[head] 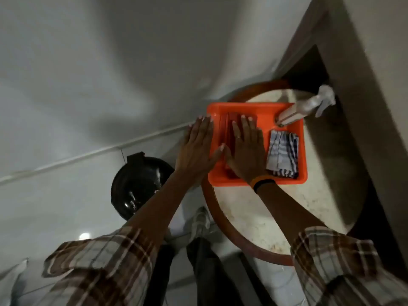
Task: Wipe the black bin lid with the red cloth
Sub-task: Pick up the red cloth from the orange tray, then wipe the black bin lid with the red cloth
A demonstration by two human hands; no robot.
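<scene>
The black bin lid [138, 184] is round and glossy and sits on the floor to the left of a round table. A folded red cloth [230, 123] lies in the left part of an orange tray [260, 109] on the table. My right hand [248, 151] rests flat on the cloth, fingers spread. My left hand [198, 146] is flat and open over the tray's left rim, its thumb reaching into the tray beside the cloth. Neither hand grips anything.
The tray also holds a folded blue-and-white checked cloth [283, 154] and a clear spray bottle [309, 107] lying at its far right corner. The round table [265, 219] has a wooden rim. A wall stands to the right; pale floor tiles lie to the left.
</scene>
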